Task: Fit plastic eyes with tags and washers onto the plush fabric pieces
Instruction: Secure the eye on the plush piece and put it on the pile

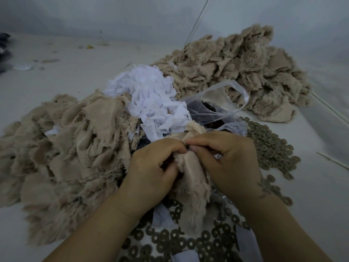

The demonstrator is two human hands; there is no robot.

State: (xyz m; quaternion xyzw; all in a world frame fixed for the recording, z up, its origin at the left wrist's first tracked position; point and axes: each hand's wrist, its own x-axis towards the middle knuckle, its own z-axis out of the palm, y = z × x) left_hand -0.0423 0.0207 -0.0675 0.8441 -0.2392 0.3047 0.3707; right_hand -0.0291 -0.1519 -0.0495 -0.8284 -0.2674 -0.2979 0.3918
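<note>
A beige plush fabric piece (190, 178) hangs between both hands at the centre, its smooth backing turned up. My left hand (151, 167) grips its left edge with curled fingers. My right hand (224, 157) pinches the top of the piece with thumb and forefinger; a small dark part shows between the fingertips, too hidden to name. Dark ring washers (179, 241) lie scattered below the hands, and more washers (273, 150) are heaped to the right. White tags (149, 97) form a pile behind the hands. A clear plastic bag (217, 108) holds dark pieces.
One heap of beige plush pieces (71, 148) lies at the left, another heap (241, 69) at the back right. Everything rests on a pale surface (66, 72) with small scraps on it. A thin stick (332, 159) lies at the right edge.
</note>
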